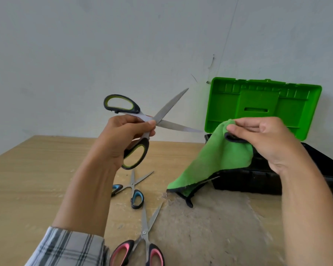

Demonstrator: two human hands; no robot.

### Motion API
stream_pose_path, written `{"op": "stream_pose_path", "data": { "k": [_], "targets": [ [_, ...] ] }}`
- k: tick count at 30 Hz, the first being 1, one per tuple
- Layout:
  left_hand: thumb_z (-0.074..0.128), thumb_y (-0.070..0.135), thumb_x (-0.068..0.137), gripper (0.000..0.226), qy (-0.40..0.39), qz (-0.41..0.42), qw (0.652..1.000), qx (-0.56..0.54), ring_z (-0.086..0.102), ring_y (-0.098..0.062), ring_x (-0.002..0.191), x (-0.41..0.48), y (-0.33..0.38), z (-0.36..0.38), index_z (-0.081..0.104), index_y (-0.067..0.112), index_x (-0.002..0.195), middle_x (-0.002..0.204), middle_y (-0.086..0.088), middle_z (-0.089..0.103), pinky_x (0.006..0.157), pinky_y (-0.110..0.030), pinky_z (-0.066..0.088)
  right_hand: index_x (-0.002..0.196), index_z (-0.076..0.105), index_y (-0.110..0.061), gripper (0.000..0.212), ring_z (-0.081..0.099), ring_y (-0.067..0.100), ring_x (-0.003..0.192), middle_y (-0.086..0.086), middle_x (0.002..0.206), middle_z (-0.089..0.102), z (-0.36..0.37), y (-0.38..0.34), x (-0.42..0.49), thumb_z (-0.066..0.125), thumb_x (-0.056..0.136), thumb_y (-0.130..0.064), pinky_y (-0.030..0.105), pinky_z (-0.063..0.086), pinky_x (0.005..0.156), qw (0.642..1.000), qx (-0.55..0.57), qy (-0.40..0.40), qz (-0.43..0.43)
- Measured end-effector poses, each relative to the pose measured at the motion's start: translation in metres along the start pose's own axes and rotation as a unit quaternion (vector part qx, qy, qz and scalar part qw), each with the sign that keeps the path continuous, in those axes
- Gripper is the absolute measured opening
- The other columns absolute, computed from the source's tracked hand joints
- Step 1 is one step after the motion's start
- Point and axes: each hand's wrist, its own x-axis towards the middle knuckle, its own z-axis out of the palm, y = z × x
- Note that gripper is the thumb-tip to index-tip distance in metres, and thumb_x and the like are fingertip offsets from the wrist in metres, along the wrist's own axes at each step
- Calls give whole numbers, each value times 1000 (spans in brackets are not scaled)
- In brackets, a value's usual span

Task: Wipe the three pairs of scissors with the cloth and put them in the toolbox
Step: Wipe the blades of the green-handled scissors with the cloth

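My left hand grips the green-handled scissors near the pivot, held up in the air with the blades spread wide. My right hand pinches the top of a green cloth, which hangs down to the table in front of the toolbox. The toolbox has a black base and its green lid stands open against the wall. Blue-handled scissors lie open on the table below my left hand. Pink-handled scissors lie open near the front edge.
The wooden table has a worn, patchy surface at the front right. A pale wall stands close behind the table and the toolbox. A plaid sleeve covers my left forearm.
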Motion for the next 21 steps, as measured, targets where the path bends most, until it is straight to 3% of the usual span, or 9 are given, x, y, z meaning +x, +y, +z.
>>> {"op": "stream_pose_path", "data": {
  "k": [2,7,11,13,17,19,21],
  "targets": [
    [75,19,80,17,-21,-9,1000,4,70,-14,76,-2,1,4,74,5,89,71,-3,73,74,-28,55,86,75,-27,13,72,-6,75,-16,73,77,4,-2,0,78,79,-17,7,53,69,1000,5,7,-15],
    [76,15,80,10,-63,-10,998,6,70,-9,67,-5,4,14,74,7,84,71,-4,72,64,-20,52,107,78,-20,21,74,9,97,-4,96,80,19,-10,-4,73,87,-24,34,54,99,999,-17,-39,-33],
    [76,14,80,10,-62,-6,998,-3,70,-8,67,-5,2,17,74,6,85,69,-3,72,60,-17,52,102,78,-28,22,74,8,97,-7,93,80,29,-17,-8,74,81,-31,43,51,105,995,-41,-86,-34],
    [76,13,80,13,-53,-2,999,-10,70,-8,66,-5,2,17,74,3,87,68,-3,71,59,-17,52,98,78,-33,15,74,4,97,-10,92,80,33,-18,-10,75,84,-26,42,51,106,993,-53,-102,-40],
    [76,14,80,23,-30,-3,999,-15,70,-8,65,-3,1,16,71,-4,94,68,-4,71,59,-17,52,100,78,-37,22,72,0,102,-14,98,79,37,-19,-10,81,80,-31,38,51,106,989,-89,-107,-59],
    [77,14,80,26,-24,-5,1000,-19,69,-7,60,-3,2,18,70,-7,94,70,-7,70,56,-17,52,100,78,-37,25,70,-6,99,-15,97,79,40,-18,-10,84,76,-30,28,52,101,985,-117,-91,-83],
    [77,13,80,25,-19,-6,1000,-24,68,-6,57,-3,2,20,69,-7,93,71,-9,69,54,-16,52,97,76,-35,23,68,-13,94,-17,93,77,47,-16,-10,85,77,-28,7,47,88,980,-154,-66,-112]
  ]
}}
